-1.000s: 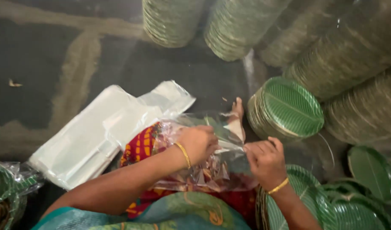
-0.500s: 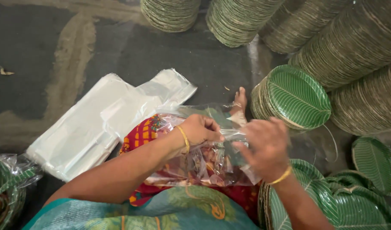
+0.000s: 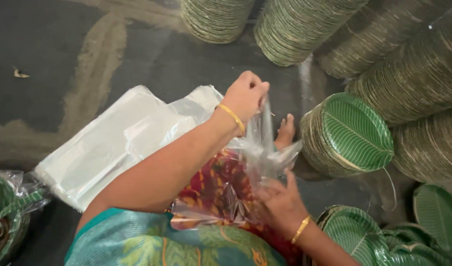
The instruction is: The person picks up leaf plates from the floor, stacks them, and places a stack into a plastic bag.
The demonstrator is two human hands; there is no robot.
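Observation:
My left hand (image 3: 246, 94) is raised above my lap, its fingers pinched on the top edge of a clear plastic bag (image 3: 259, 152), which stretches down from it. My right hand (image 3: 279, 203) grips the lower part of the same bag over my red patterned lap. A gold bangle sits on each wrist. A short stack of green leaf-pattern plates (image 3: 348, 134) stands just right of the bag, beside my bare foot (image 3: 286, 130).
A flat pile of clear plastic bags (image 3: 112, 143) lies on the dark floor to the left. Tall stacks of green plates (image 3: 304, 27) lean along the top and right. Loose plates (image 3: 363, 236) lie at lower right. A bagged plate bundle (image 3: 4, 216) sits at lower left.
My left hand has lifted up and away from my lap, pulling the bag's edge upward. My right hand has dropped lower on the bag.

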